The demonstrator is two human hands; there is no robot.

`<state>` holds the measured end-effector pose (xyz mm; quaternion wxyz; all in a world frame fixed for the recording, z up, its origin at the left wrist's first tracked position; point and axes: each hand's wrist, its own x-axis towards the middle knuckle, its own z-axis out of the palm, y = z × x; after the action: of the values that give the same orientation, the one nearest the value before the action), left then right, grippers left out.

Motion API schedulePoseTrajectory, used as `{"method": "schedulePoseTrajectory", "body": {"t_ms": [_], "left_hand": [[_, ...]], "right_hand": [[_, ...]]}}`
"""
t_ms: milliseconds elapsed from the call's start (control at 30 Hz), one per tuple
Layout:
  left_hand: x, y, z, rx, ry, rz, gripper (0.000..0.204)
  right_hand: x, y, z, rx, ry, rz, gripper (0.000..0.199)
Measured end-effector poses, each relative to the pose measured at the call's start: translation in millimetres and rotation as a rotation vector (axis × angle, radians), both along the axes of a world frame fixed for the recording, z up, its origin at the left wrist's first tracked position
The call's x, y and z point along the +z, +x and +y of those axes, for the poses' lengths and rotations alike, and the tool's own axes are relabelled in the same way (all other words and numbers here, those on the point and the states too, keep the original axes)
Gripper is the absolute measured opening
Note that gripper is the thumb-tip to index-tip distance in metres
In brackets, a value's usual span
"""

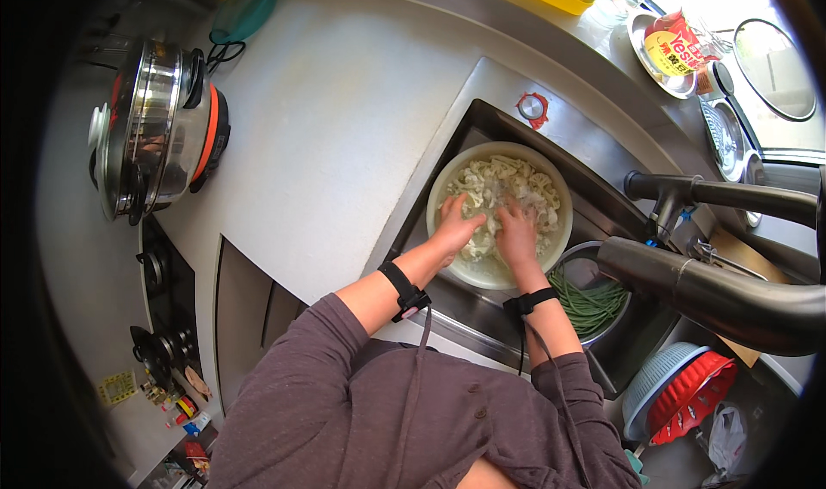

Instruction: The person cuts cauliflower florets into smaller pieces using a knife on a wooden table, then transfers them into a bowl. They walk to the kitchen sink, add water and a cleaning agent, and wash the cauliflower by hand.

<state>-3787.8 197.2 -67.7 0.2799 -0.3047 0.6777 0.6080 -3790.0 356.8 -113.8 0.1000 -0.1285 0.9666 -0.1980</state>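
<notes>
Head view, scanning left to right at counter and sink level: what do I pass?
Steel lidded pot → bare white counter → left hand in the white bowl of cauliflower → right hand → green beans → dark faucet.

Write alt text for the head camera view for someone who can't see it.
Both hands, left hand and right hand, press into cauliflower florets in a white bowl in the sink. Green beans fill a metal bowl alongside, under the faucet.
</notes>
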Motion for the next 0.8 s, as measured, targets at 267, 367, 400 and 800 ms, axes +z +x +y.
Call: {"method": "schedulePoseTrajectory", "body": {"t_ms": [267, 367, 400, 800], "left_hand": [[-2.7, -9.5, -3.0, -0.096, -0.104, 0.1, 0.081], [-23.1, -34.9, -1.5, 0.067, 0.11, 0.088, 0.084], [-29.7, -40.1, 1.2, 0.093, 0.212, 0.056, 0.085], [-6.7, -34.1, -4.6, -0.05, 0.413, -0.033, 0.033]], "right_hand": [[33.1, -19.8, 24.7, -0.197, -0.408, 0.092, 0.044], [14.1, -30.4, 28.5, -0.366, -0.355, -0.167, 0.057], [2.9, -31.6, 24.0, -0.421, -0.389, -0.281, 0.06], [30.3, -13.6, 63.8, -0.135, -0.784, -0.441, 0.04]]}}
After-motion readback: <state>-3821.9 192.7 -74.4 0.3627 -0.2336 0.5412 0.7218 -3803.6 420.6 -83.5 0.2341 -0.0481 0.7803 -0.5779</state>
